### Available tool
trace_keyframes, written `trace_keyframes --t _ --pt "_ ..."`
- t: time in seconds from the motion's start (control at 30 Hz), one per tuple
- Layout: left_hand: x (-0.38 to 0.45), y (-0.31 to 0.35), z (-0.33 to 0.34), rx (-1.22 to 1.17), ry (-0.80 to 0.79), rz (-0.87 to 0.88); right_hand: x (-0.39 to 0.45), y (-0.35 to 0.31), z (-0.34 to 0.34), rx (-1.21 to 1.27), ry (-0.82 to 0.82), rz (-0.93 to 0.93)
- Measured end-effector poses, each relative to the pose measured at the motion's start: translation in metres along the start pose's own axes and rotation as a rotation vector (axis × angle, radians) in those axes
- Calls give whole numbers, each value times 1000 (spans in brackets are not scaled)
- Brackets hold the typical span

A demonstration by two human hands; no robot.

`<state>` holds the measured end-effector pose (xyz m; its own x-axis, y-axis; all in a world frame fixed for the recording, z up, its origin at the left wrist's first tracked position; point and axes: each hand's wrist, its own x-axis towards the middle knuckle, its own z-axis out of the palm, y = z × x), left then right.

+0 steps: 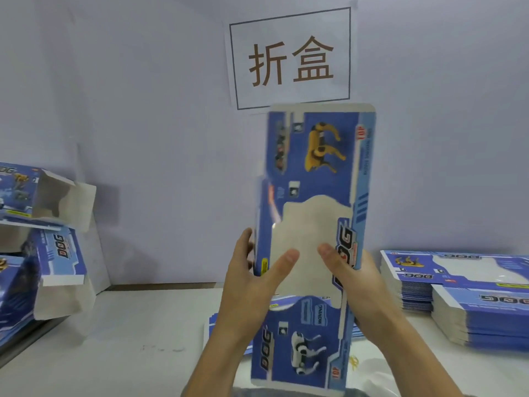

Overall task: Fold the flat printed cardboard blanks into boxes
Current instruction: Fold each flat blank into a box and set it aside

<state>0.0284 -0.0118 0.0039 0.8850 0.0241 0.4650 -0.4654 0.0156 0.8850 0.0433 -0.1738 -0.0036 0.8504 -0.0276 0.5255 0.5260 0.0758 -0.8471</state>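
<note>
Single head-worn wide-angle view, looking forward and slightly down from close above the counter (120, 333), facing a near wall (143, 81) with a sign (290, 60) at centre.

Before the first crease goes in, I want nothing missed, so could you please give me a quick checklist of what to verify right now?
1. Both hands on the blank: ok. The left hand and right hand hold the cardboard blank upright, thumbs on its window cutout.
2. Blank lifted off the table: ok.
3. Only one sheet picked up: cannot tell; the edges are blurred.
4. More blanks to hand: ok. A stack of blanks lies on the right.
5. Room for the finished box: ok. Folded boxes are piled on the left, with bare table beside them.
</note>
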Motion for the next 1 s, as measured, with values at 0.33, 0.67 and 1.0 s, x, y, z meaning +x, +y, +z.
trace_keyframes --t 0.33,0.67,1.0 --pt "-2 -10 5 48 -65 -43 4 -3 5 14 190 -39" --pt "8 -9 -13 -22 502 -56 -1 -6 26 -271 403 -152" --pt "-8 -12 32 748 409 450 -3 -17 39 39 21 -35"
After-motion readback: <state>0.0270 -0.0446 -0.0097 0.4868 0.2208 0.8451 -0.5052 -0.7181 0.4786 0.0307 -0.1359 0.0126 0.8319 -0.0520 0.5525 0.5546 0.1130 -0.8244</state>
